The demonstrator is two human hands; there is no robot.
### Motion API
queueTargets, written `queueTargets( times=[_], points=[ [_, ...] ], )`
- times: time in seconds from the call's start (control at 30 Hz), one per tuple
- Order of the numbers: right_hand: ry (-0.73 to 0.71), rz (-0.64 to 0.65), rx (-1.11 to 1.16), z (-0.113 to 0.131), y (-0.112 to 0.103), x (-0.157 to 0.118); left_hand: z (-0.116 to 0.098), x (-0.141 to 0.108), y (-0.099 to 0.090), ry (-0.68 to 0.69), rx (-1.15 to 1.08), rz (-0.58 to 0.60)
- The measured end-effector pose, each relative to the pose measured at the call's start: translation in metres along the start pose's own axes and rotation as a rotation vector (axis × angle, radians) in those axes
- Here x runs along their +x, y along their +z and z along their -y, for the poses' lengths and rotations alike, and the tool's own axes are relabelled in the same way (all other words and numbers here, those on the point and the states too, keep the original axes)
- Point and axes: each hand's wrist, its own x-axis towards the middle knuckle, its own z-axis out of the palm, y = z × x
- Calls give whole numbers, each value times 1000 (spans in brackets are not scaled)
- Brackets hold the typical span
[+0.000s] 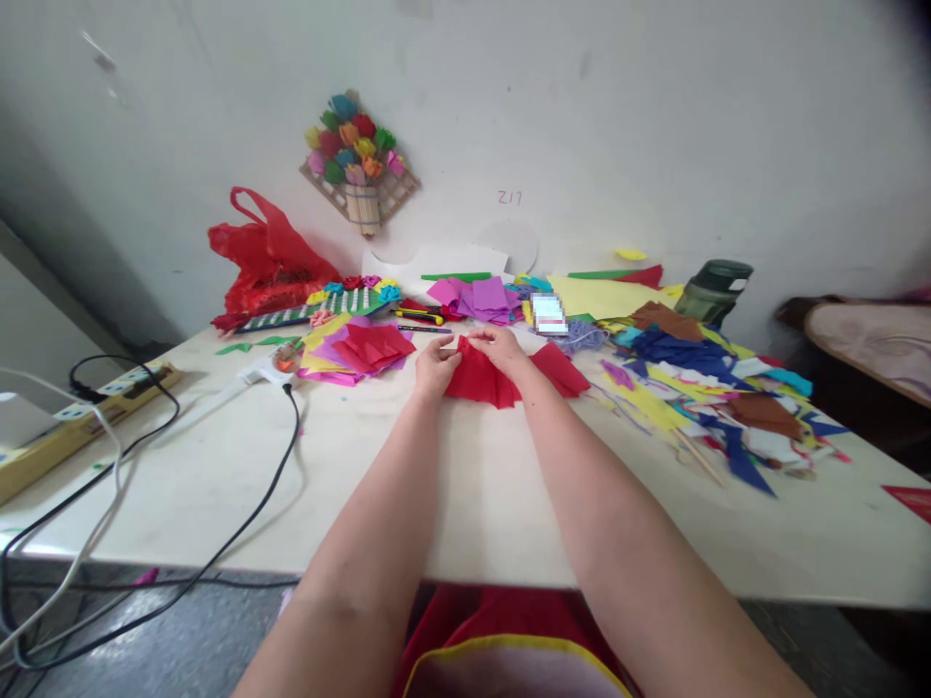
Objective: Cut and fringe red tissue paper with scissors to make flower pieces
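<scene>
While left hand (434, 370) and right hand (501, 350) pinch the red sheet (481, 386), fingers nearly closed, I'd keep its folds even.

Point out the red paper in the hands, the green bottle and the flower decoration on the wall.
Red paper (480, 384), head view: middle of the gathered sheet.
Green bottle (708, 295), head view: the body, below the lid.
Flower decoration (358, 155), head view: middle of the flower bunch.
</scene>
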Motion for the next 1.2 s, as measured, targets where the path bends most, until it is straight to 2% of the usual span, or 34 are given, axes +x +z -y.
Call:
queueTargets(
  times=[0.43, 0.97, 1.2],
  points=[
    [-14, 16, 79, -12, -2, 4, -5, -3, 3, -16, -52, 79],
    [-3, -33, 66, 8, 0, -2, -6, -4, 3, -37, -82, 77],
    [24, -38, 57, 12, 2, -4, -4, -4, 1, -16, 0, 51]
  ],
)
